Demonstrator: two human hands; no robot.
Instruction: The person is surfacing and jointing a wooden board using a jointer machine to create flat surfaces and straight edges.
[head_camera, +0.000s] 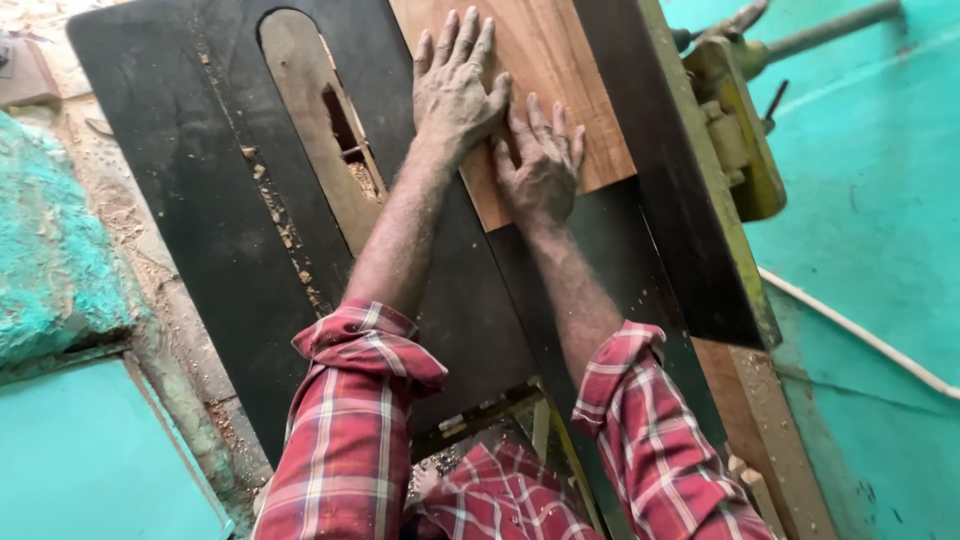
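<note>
A flat wooden board (560, 60) lies on the dark table (200, 200) of a table saw, its right edge against a dark fence (670, 170). My left hand (455, 85) rests flat on the board's left part, fingers spread. My right hand (540, 165) presses flat on the board's near end, fingers apart. Both hands lie side by side, touching at the thumb. To the left of the board is a long wooden throat insert (315, 120) with the blade slot. Neither hand grips anything.
Sawdust lines a groove (265, 190) in the table and the floor on the left. A yellow-green fence mechanism with a metal rod (740, 110) sits at the right. Turquoise walls and a white cable (860, 335) are on the right; a turquoise block (50, 240) is on the left.
</note>
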